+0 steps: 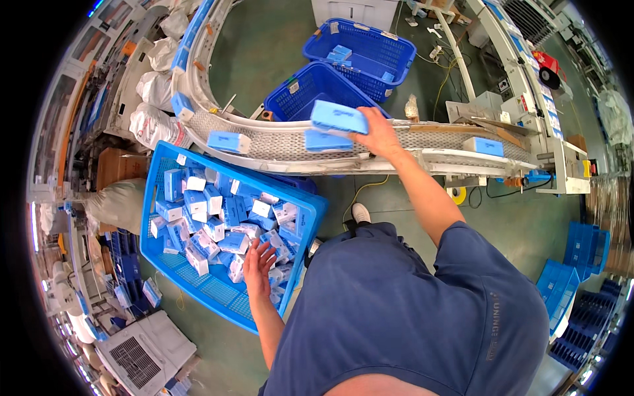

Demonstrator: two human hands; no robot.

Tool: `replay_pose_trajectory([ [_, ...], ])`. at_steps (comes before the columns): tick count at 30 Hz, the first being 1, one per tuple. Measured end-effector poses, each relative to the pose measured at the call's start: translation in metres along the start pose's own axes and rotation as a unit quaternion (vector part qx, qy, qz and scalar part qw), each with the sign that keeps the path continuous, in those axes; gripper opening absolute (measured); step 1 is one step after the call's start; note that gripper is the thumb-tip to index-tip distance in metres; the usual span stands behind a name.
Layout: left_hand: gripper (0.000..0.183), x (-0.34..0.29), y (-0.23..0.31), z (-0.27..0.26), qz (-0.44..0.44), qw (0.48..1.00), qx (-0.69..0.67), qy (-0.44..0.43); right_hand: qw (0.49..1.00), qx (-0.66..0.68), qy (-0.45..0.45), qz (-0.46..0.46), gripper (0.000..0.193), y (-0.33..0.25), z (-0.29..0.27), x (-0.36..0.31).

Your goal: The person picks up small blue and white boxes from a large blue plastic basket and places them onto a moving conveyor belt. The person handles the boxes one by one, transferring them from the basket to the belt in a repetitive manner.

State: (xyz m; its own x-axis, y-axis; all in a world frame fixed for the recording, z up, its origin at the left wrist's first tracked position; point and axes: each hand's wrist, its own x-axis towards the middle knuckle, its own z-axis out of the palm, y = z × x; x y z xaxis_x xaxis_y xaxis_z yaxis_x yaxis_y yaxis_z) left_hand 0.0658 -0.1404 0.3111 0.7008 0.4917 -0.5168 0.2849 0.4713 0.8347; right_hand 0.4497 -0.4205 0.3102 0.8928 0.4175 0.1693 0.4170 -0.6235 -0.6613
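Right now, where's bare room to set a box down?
Two belt stretches: between left carton and middle carton, and between middle and right-end carton, though the right hand overhangs part of that. Crowded: the blue bin's middle, heaped with boxes; its lower side shows bare mesh.

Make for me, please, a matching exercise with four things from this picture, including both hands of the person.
Column one
1. right hand
2. left hand
3. large crate
4. sacks left of the conveyor

Column two
A. white
B. fingers spread, nothing held
C. gripping a box
D. light blue, with many boxes inside

Right pairs: 1-C, 2-B, 3-D, 4-A
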Motion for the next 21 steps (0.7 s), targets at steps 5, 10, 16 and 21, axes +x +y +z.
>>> replay_pose_trajectory([
  [5, 0.055, 0.000, -0.009, -0.009, -0.010, 0.999, -0.028, 0.012, 0.996, -0.043, -0.072, 0.043, 0.071, 0.041, -0.015, -0.017],
  [10, 0.055, 0.003, -0.018, -0.023, -0.023, 0.999, -0.025, 0.022, 0.994, -0.021, -0.049, 0.101, 0.061, 0.042, -0.021, -0.040],
  [16, 0.058, 0.033, -0.025, -0.038, -0.064, 0.996, -0.005, 0.056, 0.995, -0.023, -0.028, 0.089, 0.049, 0.031, -0.031, -0.065],
  [21, 0.055, 0.052, -0.041, -0.067, -0.073, 0.995, 0.029, 0.060, 0.998, -0.009, -0.021, 0.054, 0.038, -0.019, -0.019, -0.058],
])
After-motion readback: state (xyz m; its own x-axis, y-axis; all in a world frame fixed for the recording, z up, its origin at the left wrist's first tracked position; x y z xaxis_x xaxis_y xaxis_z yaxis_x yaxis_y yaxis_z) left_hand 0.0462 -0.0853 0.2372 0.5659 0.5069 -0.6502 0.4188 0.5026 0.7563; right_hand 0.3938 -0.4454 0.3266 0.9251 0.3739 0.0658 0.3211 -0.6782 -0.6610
